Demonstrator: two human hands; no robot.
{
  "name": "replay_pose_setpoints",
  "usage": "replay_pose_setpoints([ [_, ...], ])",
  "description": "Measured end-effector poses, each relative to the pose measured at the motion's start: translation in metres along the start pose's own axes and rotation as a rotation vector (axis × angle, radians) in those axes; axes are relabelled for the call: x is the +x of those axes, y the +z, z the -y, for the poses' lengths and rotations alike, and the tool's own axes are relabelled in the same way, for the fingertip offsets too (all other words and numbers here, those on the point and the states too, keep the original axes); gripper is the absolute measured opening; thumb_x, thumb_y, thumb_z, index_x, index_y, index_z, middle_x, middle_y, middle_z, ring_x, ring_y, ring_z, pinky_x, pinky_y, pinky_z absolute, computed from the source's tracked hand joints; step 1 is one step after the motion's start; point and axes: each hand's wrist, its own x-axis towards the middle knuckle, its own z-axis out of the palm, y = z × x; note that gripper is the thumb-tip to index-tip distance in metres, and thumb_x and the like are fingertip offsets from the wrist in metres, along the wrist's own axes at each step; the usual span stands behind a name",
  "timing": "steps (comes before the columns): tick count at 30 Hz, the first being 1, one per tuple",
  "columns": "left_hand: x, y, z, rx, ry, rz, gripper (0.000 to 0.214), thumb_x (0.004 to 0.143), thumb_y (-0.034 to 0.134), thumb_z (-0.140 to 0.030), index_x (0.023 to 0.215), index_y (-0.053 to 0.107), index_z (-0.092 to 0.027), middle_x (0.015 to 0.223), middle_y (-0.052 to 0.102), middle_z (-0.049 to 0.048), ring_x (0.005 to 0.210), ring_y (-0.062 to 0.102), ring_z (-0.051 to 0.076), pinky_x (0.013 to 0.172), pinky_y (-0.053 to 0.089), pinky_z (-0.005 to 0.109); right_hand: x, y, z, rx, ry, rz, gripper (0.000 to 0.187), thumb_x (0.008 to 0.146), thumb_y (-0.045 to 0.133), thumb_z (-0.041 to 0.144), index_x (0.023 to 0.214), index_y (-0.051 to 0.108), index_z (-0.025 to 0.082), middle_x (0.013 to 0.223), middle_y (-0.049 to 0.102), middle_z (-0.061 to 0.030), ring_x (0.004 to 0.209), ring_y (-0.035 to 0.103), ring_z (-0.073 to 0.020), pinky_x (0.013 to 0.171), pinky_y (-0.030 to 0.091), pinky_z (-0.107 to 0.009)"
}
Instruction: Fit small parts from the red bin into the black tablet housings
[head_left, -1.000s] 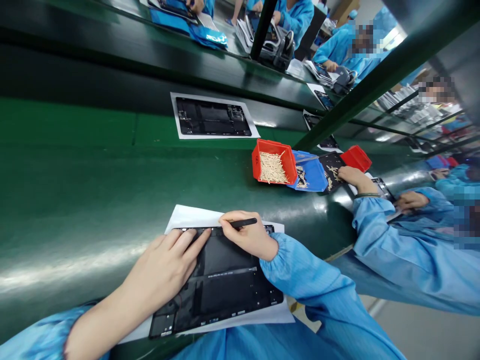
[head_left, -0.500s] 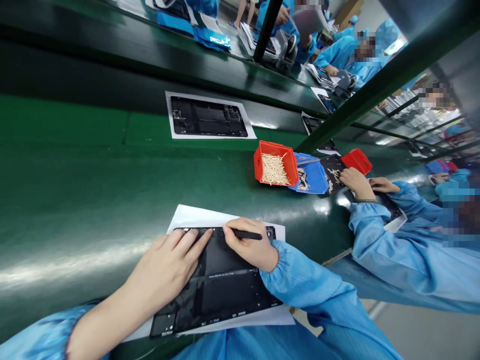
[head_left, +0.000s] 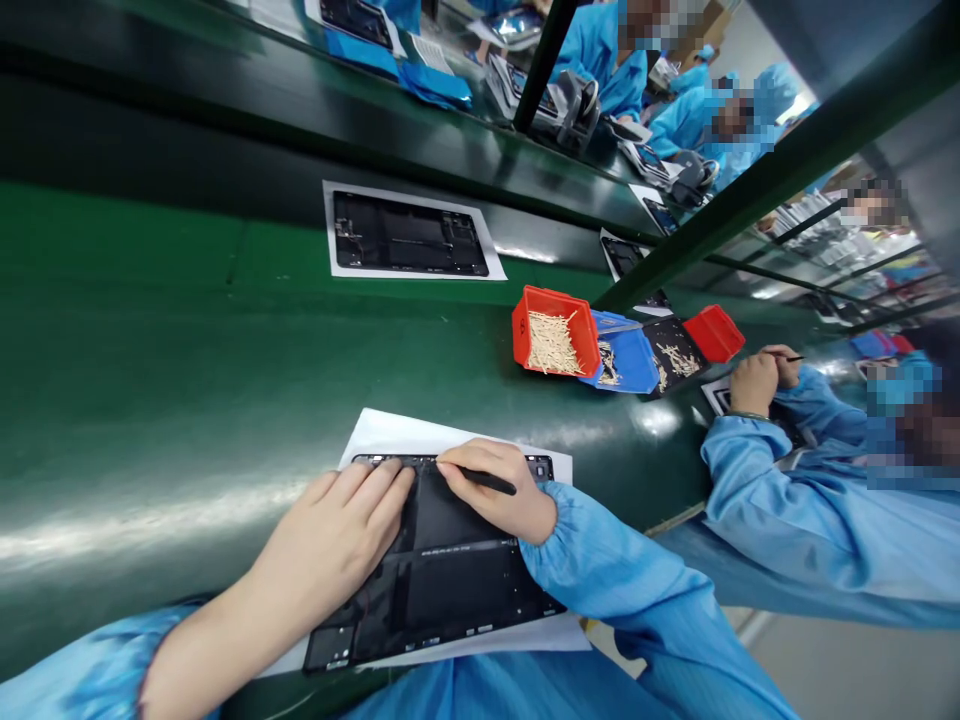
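In front of me an opened tablet housing (head_left: 472, 590), black inside, lies at a slight tilt on white paper (head_left: 397, 428). My left hand (head_left: 337, 530) rests over its left part, fingers stretched together and fingertips at the far edge. My right hand (head_left: 499, 490) grips a slim black pen-shaped tool (head_left: 487, 481). The tool's tip is hidden by my fingers, close to the housing's far edge and just right of my left fingertips. Whether the tool is tweezers or a pry stick, I cannot tell.
A red bin (head_left: 555, 340) of small pale strips stands beyond my right hand, against a blue bin (head_left: 630, 355). Another opened housing (head_left: 409, 235) lies on paper farther off. A co-worker's hand (head_left: 754, 385) is at the right, near a green post (head_left: 750, 190).
My right hand has shifted slightly left along the far edge, with the tool. My left fingers have drawn back slightly to the left. The co-worker's hands have moved right, away from the strips.
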Motion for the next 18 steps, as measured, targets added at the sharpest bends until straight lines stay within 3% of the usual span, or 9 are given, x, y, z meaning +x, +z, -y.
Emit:
replay_pose_setpoints([
  [9, -0.0013, -0.0005, 0.0008, -0.015, -0.006, 0.000, 0.029, 0.095, 0.049, -0.014, 0.116, 0.069, -0.011, 0.108, 0.072, 0.0140, 0.093, 0.062, 0.028, 0.076, 0.043, 0.040, -0.0005, -0.0051, 0.0055, -0.190, -0.057, 0.183, 0.018, 0.101, 0.056, 0.024, 0.106, 0.073, 0.018, 0.095, 0.077, -0.0093, 0.087, 0.072, -0.0192, 0.081, 0.059, -0.032],
  [18, 0.0069, -0.0079, 0.0057, -0.005, -0.117, -0.003, 0.040, 0.094, 0.056, -0.025, 0.127, 0.062, -0.004, 0.121, 0.069, 0.0177, 0.106, 0.058, 0.035, 0.083, 0.046, 0.046, 0.0044, 0.0002, -0.0024, 0.042, -0.029, 0.116, 0.015, 0.099, 0.059, 0.024, 0.105, 0.072, 0.018, 0.096, 0.076, -0.0070, 0.085, 0.072, -0.0162, 0.080, 0.060, -0.029],
])
